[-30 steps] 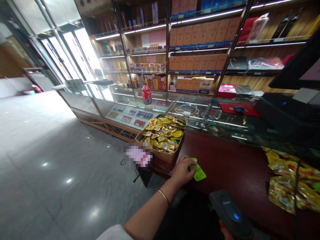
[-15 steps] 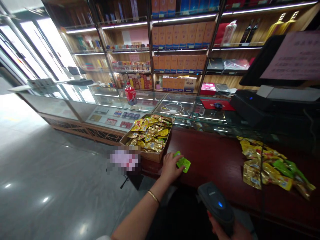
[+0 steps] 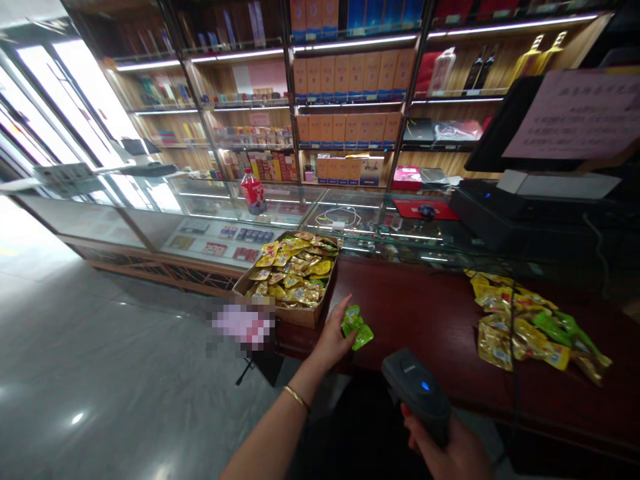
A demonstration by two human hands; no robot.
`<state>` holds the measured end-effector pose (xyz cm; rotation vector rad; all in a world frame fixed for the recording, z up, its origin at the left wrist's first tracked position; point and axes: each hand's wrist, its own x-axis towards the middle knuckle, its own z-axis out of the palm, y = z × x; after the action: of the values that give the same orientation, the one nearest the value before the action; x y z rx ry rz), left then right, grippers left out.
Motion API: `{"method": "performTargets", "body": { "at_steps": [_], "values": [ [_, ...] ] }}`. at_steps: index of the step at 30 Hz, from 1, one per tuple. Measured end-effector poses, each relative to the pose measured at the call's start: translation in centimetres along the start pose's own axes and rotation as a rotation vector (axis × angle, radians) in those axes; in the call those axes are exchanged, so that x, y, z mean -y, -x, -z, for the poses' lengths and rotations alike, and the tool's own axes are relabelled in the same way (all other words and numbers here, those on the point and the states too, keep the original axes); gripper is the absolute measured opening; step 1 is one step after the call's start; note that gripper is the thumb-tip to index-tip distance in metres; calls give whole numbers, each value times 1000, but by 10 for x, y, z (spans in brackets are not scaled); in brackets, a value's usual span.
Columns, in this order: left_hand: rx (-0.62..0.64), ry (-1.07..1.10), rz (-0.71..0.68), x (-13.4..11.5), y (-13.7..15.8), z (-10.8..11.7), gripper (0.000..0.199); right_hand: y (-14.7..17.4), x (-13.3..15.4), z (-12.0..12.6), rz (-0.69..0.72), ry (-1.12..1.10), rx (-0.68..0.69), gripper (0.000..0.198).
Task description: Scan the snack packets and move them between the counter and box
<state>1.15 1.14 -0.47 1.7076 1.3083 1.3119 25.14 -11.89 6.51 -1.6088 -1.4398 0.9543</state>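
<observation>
My left hand (image 3: 333, 339), with a gold bangle at its wrist, rests by the dark red counter's near edge. Its fingers are stretched out and apart beside a small green snack packet (image 3: 357, 327) lying on the counter, and the thumb touches the packet's edge. My right hand (image 3: 450, 443) is wrapped round the handle of a black barcode scanner (image 3: 417, 393) with a blue light on top. The scanner's head points toward the packet. Just beyond my left hand stands an open cardboard box (image 3: 313, 316) full of gold and yellow packets (image 3: 295, 270).
A pile of gold, yellow and green packets (image 3: 525, 327) lies on the right of the counter (image 3: 410, 293), a black cable (image 3: 513, 373) crossing it. Behind are a glass display case (image 3: 290, 200), a red-labelled bottle (image 3: 253, 192), a monitor (image 3: 505, 127) and a mouse (image 3: 427, 211).
My left hand's fingers have lifted off the green packet and straightened, leaving more of it uncovered. The scanner stays in my right hand. The whole view has shifted slightly.
</observation>
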Motion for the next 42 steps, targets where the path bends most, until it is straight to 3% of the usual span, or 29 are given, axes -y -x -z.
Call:
{"method": "performTargets", "body": {
  "at_steps": [6,13,22,27,30,34,38,42],
  "values": [
    [8,-25,-73,6,0,-3,94,-10,1,0,32,68,120,65],
    [-9,-32,-92,5,0,-3,92,-1,7,-12,9,37,-20,67],
    [19,-102,-116,0,3,-3,78,-8,15,-18,-13,34,-8,47],
    [15,-180,-57,-9,2,0,40,-19,16,-22,20,38,64,41],
    [0,-149,-41,-14,1,1,43,-19,16,-26,19,35,49,43],
    [-18,-69,-22,-17,-2,4,30,-13,19,-29,3,12,1,44],
    [-29,-22,12,-13,-3,6,35,-10,20,-28,21,5,-2,40],
    [-73,53,118,-6,-3,9,35,-9,17,-28,23,14,-24,37]
  ]
}}
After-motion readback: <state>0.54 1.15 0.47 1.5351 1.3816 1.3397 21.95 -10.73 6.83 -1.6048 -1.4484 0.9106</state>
